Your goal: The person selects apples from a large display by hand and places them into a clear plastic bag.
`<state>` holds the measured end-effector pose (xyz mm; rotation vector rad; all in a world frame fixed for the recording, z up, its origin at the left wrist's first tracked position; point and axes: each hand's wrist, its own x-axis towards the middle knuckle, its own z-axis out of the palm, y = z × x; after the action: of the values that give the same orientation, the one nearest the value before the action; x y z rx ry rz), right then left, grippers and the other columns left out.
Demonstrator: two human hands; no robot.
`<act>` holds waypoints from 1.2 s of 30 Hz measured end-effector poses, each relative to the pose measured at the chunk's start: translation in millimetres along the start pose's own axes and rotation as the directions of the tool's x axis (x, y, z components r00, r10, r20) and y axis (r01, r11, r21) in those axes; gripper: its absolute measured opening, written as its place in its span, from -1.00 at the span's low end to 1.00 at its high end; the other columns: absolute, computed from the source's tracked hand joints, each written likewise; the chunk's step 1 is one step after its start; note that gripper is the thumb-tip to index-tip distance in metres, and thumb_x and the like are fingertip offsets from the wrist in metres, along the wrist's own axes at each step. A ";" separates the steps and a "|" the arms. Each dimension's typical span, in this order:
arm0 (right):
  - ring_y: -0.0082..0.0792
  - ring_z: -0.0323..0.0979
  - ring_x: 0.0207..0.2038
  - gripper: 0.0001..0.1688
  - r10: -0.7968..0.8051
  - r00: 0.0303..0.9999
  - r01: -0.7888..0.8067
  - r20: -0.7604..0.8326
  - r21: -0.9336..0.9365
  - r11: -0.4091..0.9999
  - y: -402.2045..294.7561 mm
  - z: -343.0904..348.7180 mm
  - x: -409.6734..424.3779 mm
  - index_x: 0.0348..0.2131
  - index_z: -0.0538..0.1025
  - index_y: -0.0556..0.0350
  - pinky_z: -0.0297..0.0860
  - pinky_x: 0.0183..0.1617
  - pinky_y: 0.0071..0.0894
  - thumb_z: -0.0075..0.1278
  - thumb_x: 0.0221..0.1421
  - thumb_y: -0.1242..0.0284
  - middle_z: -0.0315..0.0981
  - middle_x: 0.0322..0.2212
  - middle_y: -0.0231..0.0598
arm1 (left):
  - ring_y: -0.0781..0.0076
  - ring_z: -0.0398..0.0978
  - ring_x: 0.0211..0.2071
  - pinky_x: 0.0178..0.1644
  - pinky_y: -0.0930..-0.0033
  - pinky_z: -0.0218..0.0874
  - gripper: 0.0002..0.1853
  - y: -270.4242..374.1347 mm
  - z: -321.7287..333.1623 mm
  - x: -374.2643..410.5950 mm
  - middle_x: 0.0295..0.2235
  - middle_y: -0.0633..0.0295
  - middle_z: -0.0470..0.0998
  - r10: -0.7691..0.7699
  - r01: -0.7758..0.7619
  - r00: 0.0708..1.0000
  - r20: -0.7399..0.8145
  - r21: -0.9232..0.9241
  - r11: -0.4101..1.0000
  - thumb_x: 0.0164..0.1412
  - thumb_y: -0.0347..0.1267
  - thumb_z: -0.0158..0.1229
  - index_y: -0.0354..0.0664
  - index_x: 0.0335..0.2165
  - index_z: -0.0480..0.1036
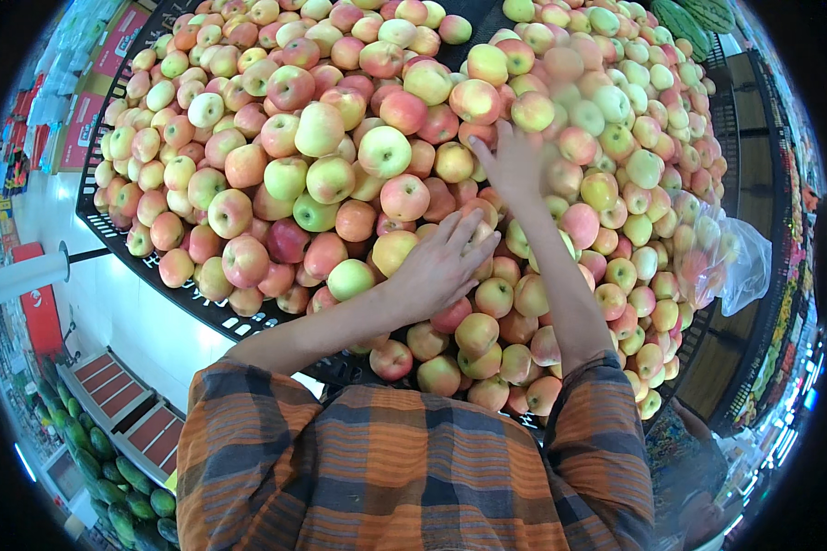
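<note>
A large heap of red, yellow and green apples (pixel 386 151) fills a black slatted display bin (pixel 200 303) before me. My left hand (pixel 444 258) lies palm down on the near middle of the heap. Its fingers spread over an apple (pixel 481 234), and their grip on it cannot be made out. Farther forward, my right hand (pixel 513 165) reaches into the apples with its thumb apart from its fingers. A reddish apple (pixel 480 132) lies by its thumb and forefinger. A blurred patch hides part of the right hand's outer side.
A clear plastic bag (pixel 737 265) with apples inside lies at the right rim. Watermelons (pixel 689 24) sit at the far right, and green melons (pixel 120 489) at lower left. A white post (pixel 24 279) stands left of the bin. Another person (pixel 686 454) is behind at lower right.
</note>
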<state>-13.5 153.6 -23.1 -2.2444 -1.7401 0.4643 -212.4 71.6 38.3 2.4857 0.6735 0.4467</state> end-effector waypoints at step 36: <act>0.03 0.53 -0.21 -0.08 -0.004 0.999 -0.005 0.049 0.200 0.980 -10.6 24.9 -28.7 -0.04 0.42 0.25 0.42 -0.12 -0.05 0.14 -0.13 -0.17 0.55 -0.30 0.07 | -0.12 0.35 -0.01 -0.03 0.08 0.30 -0.14 -11.3 11.4 -17.8 0.13 -0.25 0.18 -0.111 0.119 0.989 -0.101 0.078 0.990 0.01 -0.14 0.20 -0.09 0.25 0.09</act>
<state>-39.5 128.6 -39.1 -2.1090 -1.6355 0.6685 -226.3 65.8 19.7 2.4998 0.8866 0.5069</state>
